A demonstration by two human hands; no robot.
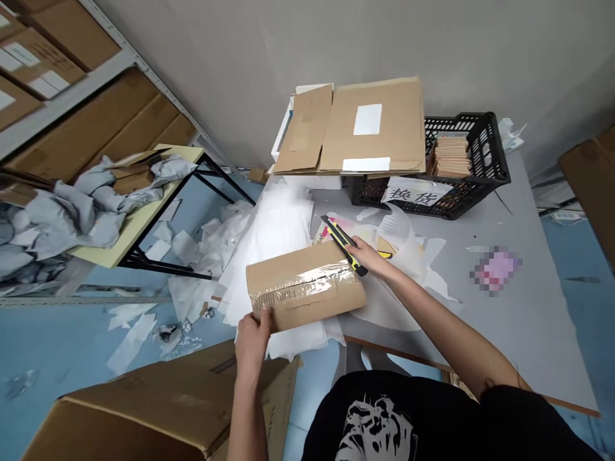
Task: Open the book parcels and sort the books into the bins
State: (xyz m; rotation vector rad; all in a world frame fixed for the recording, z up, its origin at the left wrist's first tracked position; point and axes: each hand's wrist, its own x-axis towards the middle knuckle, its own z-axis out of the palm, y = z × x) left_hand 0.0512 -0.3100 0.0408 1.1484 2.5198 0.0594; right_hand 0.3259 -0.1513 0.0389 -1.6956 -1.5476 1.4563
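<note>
A brown cardboard box (288, 307), with shiny clear tape along its top, lies tilted over white foam sheets near the table's front edge. My left hand (253, 336) grips its lower left corner, thumb on top and the other fingers hidden underneath. In my right hand (364, 253) is a yellow and black utility knife (343, 243), held above the box's right end and pointing up and to the left. Whether its blade is out I cannot make out. Behind the knife lie a pink and yellow printed packet (331, 227) and a curled translucent foam sheet (401, 240).
A flattened cardboard piece (375, 137) covers a white box beside a black plastic crate (473, 186) holding a stack of cards. Grey mailing bags (91, 205) fill a side table at left. A large open carton (144, 403) stands below my left arm. Packing scraps litter the blue floor.
</note>
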